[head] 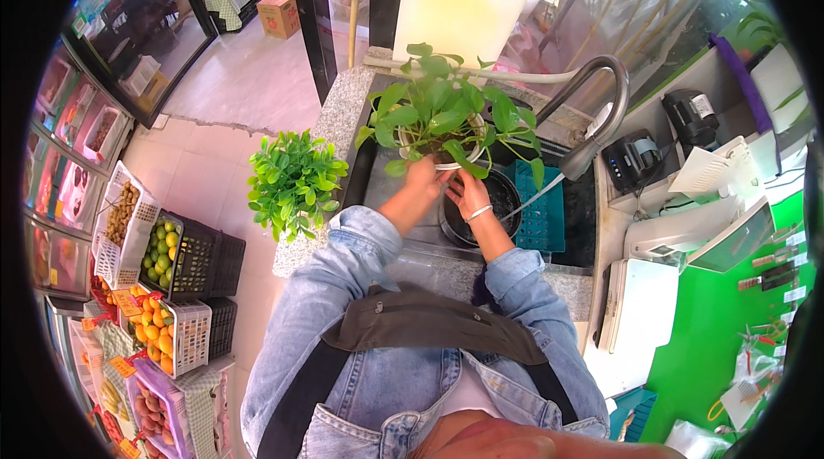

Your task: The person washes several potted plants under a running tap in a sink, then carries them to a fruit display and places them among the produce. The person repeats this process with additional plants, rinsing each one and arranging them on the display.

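Observation:
A white pot (452,166) with a leafy green vine, likely pothos (444,108), is held over the sink (412,227). My left hand (425,179) grips the near side of the pot, its fingertips partly hidden by the pot and leaves. My right hand (470,195), with a bracelet at the wrist, is just below the pot's rim, close to the left hand. Whether it grips the pot I cannot tell. Water streams from the pull-out faucet (576,163) into a dark round basin (450,227) under the hands.
A teal perforated basket (547,221) lies in the sink beside the basin. A bushy green plant (296,185) stands on the granite counter (344,101) at left. A white cutting board (450,8) leans behind the sink. Fruit crates (193,336) line the left; a white machine (669,237) stands right.

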Demonstrator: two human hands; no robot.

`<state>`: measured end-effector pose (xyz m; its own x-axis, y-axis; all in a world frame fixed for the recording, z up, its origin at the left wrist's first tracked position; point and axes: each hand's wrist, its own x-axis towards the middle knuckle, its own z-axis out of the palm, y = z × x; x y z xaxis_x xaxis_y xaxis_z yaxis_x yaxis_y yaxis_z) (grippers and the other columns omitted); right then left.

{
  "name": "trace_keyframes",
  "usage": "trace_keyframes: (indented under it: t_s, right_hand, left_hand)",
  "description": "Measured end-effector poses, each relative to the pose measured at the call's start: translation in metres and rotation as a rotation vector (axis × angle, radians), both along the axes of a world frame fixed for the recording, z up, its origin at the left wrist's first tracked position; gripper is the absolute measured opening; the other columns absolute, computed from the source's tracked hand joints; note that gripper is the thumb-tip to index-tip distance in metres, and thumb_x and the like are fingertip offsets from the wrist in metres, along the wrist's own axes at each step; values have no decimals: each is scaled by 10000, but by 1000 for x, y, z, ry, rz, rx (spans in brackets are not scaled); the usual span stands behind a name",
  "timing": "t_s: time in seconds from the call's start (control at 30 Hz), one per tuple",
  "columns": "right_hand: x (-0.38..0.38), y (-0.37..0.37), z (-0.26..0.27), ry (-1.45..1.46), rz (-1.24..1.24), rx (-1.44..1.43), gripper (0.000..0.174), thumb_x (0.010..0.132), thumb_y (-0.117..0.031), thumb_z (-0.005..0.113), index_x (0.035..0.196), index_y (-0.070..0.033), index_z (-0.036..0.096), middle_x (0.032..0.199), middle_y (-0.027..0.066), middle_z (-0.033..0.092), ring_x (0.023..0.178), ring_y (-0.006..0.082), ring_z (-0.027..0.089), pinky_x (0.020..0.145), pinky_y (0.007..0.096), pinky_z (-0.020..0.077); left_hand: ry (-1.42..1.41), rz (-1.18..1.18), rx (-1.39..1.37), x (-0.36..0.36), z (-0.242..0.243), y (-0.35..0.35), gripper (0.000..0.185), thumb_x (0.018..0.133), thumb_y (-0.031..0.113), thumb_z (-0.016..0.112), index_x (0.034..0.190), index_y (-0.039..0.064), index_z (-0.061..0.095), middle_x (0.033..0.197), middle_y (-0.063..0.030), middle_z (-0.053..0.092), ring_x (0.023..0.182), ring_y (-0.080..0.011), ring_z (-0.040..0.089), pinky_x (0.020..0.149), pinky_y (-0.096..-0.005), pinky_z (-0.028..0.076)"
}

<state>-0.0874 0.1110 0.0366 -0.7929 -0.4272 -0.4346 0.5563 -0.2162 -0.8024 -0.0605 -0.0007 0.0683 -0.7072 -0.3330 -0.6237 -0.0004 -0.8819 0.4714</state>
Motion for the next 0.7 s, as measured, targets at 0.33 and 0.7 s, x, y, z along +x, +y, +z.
trace_keyframes:
  t_s: [0.33, 0.7]
  right_hand:
    - [2, 18, -18, 329, 170, -33, 208, 789, -164, 492, 973, -68, 475, 956, 54, 496, 850, 197, 496, 723, 333, 429]
    - [-56, 108, -152, -851, -736, 219, 376, 776, -316, 430, 1089, -107, 436, 1095, 117, 447, 895, 333, 442, 747, 566, 312]
  left_hand:
    - [18, -7, -74, 11, -1, -3, 117, 801, 83, 393, 892, 10, 409, 872, -137, 493, 747, -253, 532, 577, -318, 494]
    - [-92, -92, -123, 32, -103, -49, 144, 826, 164, 373, 904, 64, 439, 852, -81, 500, 737, -218, 527, 577, -327, 477]
